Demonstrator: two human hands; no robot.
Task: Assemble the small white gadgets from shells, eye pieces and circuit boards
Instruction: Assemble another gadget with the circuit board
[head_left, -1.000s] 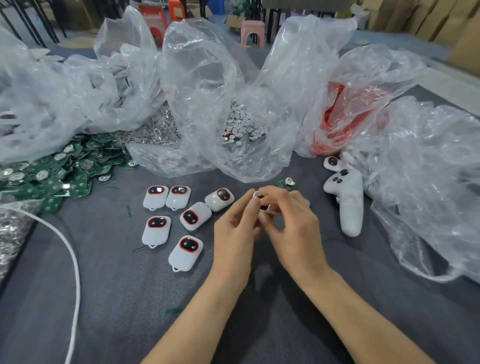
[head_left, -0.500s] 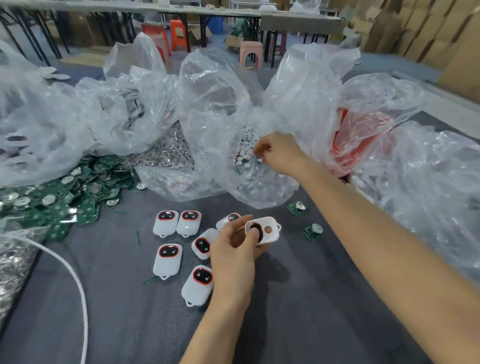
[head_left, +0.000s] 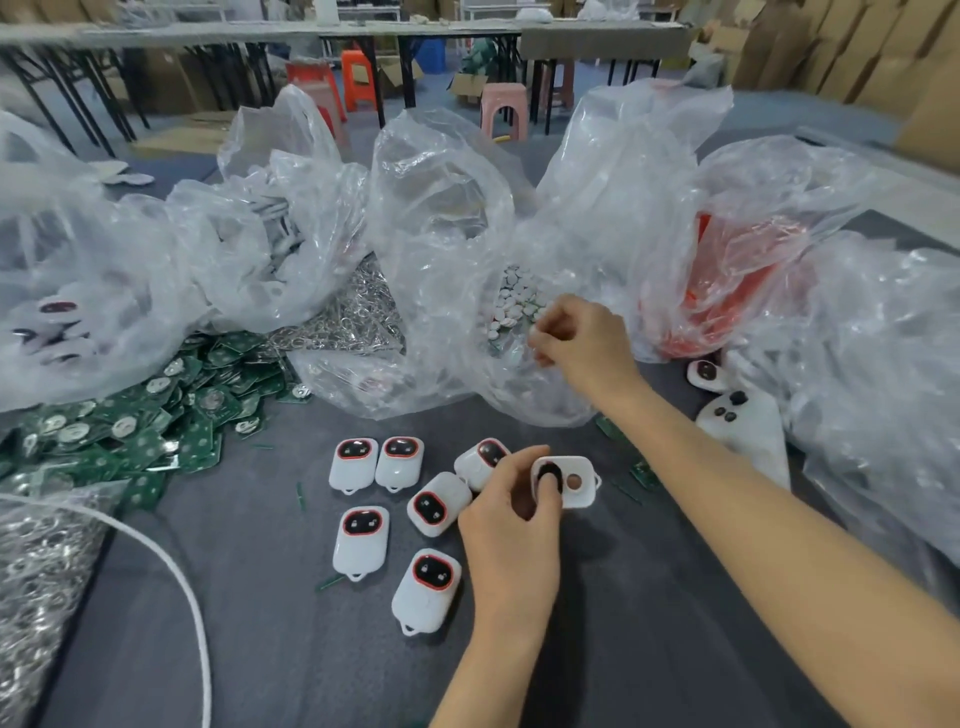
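My left hand (head_left: 511, 519) holds a white shell (head_left: 571, 480) inside up, thumb pressed on a dark eye piece in it; a round hole shows beside the thumb. My right hand (head_left: 582, 338) reaches into the mouth of a clear bag (head_left: 441, 218) holding small white round pieces (head_left: 514, 304), fingers curled in a pinch; whether they hold a piece is unclear. Several finished white gadgets with red-rimmed eyes (head_left: 361, 540) lie on the grey table left of my left hand. A pile of green circuit boards (head_left: 156, 410) sits at the left.
Clear plastic bags crowd the back and right of the table, one with red parts (head_left: 727, 291). A heap of metal rings (head_left: 343, 317) lies behind the boards, more at the left edge (head_left: 31, 571). A white cord (head_left: 171, 566) curves across. A white controller (head_left: 743, 426) lies right.
My right hand left the shell and reached forward into the bag of white round pieces. My left hand stays holding the shell alone. The view tilted up.
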